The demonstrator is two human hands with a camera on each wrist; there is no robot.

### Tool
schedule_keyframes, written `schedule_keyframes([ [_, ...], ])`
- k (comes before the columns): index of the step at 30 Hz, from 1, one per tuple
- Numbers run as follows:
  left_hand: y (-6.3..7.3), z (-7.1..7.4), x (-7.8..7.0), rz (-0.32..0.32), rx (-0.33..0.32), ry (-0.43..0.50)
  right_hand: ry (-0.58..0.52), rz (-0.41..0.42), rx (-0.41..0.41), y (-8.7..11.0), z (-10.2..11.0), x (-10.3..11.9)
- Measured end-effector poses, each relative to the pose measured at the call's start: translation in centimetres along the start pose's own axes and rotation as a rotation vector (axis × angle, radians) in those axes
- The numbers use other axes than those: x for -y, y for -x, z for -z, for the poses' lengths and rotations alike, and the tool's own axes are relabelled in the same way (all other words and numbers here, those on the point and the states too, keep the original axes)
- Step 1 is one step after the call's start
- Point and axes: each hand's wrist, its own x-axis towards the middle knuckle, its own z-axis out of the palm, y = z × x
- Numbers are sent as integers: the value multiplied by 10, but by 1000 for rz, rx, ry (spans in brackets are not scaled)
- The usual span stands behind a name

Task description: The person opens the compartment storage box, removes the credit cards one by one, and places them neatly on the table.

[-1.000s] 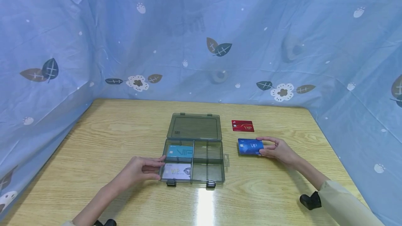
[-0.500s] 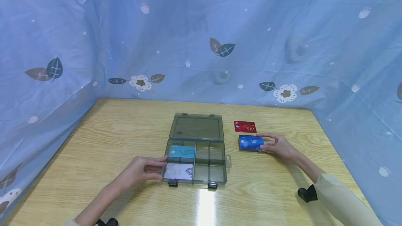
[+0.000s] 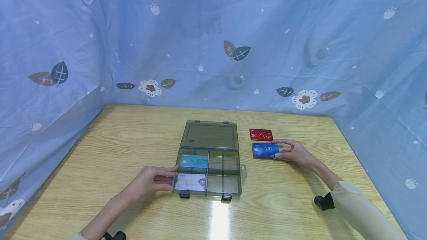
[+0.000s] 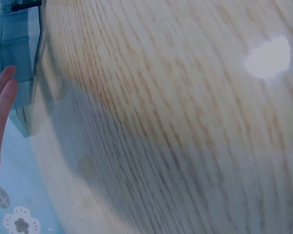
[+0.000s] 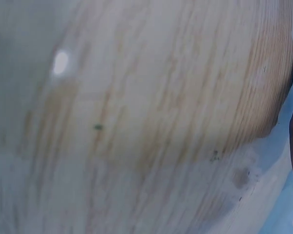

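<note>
In the head view, my right hand [image 3: 297, 154] pinches a blue VIP card [image 3: 264, 150] by its right end, just in front of a red VIP card [image 3: 261, 135] lying on the table. My left hand [image 3: 151, 180] touches the left side of a smoky see-through compartment box [image 3: 241, 180], its fingers nearly straight. The box's lid [image 3: 211, 135] lies folded back. A teal VIP card [image 3: 194, 161] is in the back left compartment, a white VIP card [image 3: 190, 182] in the front left one. The left wrist view has fingers [image 4: 2, 105] against the box wall [image 4: 20, 53]; no card shows in either wrist view.
The wooden table [image 3: 133, 132] carries everything, with a patterned blue cloth [image 3: 186, 40] hanging around its back and sides. Two dark latches [image 3: 226, 196] stick out at the box's front, and a clear hanging tab [image 3: 243, 171] juts from its right side.
My right hand has shifted the blue card backward, nearer the red card. The left hand stays at the box's side. The head view has turned slightly.
</note>
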Motion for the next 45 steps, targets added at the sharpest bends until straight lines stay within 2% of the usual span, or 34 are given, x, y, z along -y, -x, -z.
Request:
schedule_keyframes([
  [9,-1,-1,3,-8,-5,-28,124,-4,-19,-2,1,0],
  [16,-1,-1,3,6,-5,-33,289,43,-69,0,0,5],
  [21,-1,-1,3,6,-7,-28,419,110,-121,2,-3,6],
  [29,-1,-1,3,-4,-8,-31,407,172,-164,0,-6,-1],
  [35,-1,-2,4,-6,-8,-32,478,186,-209,-3,-7,-4],
  [39,-1,-2,3,10,-6,-29,564,182,-235,-5,-8,-3],
  [45,-1,-2,3,21,-1,-26,606,174,-255,-7,-7,-4],
])
